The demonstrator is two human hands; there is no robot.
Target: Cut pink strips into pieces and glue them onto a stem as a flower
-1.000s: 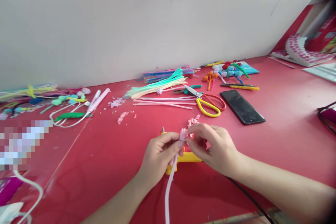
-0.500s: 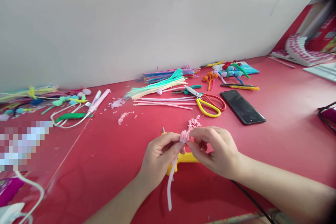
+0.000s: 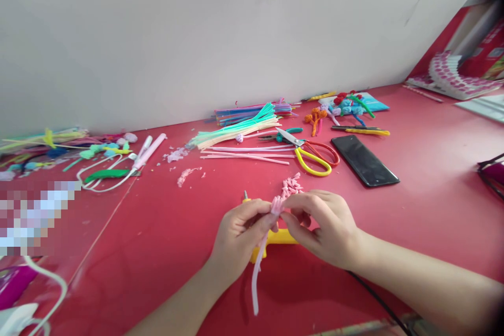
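Between the fingertips of both hands is a pink pipe-cleaner flower bud [image 3: 276,205], its pale pink stem [image 3: 255,283] hanging down toward the table's front. My left hand [image 3: 244,226] pinches the base of the bud between thumb and forefinger. From the other side, my right hand [image 3: 321,220] closes its thumb and forefinger on the bud's right edge. Beneath the hands lies a yellow glue gun [image 3: 281,237], partly covered, with its nozzle poking out past my left hand. Just behind the bud sits a small heap of short pink pipe-cleaner pieces [image 3: 292,185].
Scissors [image 3: 315,160] with red and yellow handles lie beside a black phone [image 3: 365,160]. Bundled pipe cleaners [image 3: 236,134] rest near the white partition [image 3: 236,37]. At left are a pink corded tool [image 3: 149,152] and a green-handled tool [image 3: 106,174]. A black cable [image 3: 378,299] runs below my right forearm.
My right fingertips have shifted slightly on the bud's edge, and the bud looks a little narrower and tilted. The left hand keeps its pinch.
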